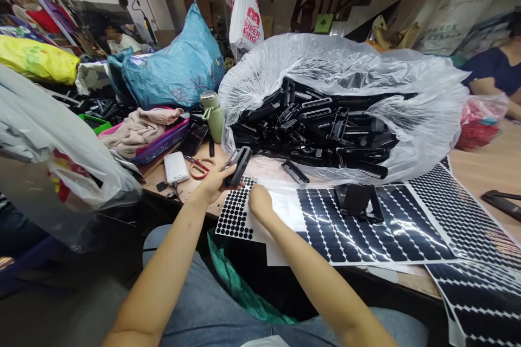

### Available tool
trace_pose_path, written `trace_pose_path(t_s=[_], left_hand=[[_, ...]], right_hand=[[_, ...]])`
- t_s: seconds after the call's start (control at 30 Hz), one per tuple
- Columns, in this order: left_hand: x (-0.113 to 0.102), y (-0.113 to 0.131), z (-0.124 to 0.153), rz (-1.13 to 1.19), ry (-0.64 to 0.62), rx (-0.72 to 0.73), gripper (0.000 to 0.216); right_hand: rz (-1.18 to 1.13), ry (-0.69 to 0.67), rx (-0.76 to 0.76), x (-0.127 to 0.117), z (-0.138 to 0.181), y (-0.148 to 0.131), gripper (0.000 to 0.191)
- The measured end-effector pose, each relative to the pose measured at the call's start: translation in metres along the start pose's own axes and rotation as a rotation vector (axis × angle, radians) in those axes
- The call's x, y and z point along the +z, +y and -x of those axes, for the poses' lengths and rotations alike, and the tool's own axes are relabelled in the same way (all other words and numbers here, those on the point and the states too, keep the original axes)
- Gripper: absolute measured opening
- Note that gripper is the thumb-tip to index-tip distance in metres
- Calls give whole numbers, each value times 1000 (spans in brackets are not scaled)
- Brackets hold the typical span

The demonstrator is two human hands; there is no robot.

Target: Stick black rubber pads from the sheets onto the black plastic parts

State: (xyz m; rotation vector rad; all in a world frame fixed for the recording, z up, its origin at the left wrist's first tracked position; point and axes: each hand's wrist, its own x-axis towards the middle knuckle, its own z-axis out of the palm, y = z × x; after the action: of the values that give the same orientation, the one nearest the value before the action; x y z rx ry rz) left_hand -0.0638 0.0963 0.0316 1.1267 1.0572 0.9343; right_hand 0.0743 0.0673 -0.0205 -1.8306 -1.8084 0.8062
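My left hand [210, 184] grips a long black plastic part [239, 167] with a slot in it, tilted up over the table. Beside it, my right hand [260, 200] is closed, its fingertips turned away over a white sheet of round black stickers [235, 214]; whatever it may pinch is hidden. Just beyond my hands lies a loose black plastic part [296, 172]. A large clear plastic bag [431, 114] behind it holds a heap of similar black parts [317, 119].
More sticker sheets [391, 244] cover the right of the table, with a black box-like piece [358, 200] on one. Red-handled scissors [201, 169], a white power bank [176, 167] and a green flask [212, 116] stand left. Another person [494, 73] sits at far right.
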Motion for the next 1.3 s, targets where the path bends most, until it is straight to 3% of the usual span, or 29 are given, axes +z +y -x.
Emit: trace_pose_path(t_s=[0.17,0.33,0.73,0.87,0.97,1.1,1.2,1.3], left_hand=[[-5,-2,30,209,-184,-325,36],[12,-10,37,303,-444,-431,41],[33,-11,49,302,-478,-427,30],[41,-14,50,266,-484,-425,32],[48,-24,48,224,-499,-466,37],[58,-44,44,161,-473,-568,39],[64,-53,42,110,-427,-606,38],[68,-55,42,98,-406,-624,38]], right_hand=[[-216,3,-120,-52,31,5,17],[-444,96,-312,-84,63,-9,14],[-417,114,-219,-81,81,-6,15],[-341,223,-237,-80,84,10,6],[-159,317,-62,-79,93,44,15],[231,232,178,-67,114,88,17],[316,212,229,-57,125,96,17],[256,173,241,-51,127,91,11]])
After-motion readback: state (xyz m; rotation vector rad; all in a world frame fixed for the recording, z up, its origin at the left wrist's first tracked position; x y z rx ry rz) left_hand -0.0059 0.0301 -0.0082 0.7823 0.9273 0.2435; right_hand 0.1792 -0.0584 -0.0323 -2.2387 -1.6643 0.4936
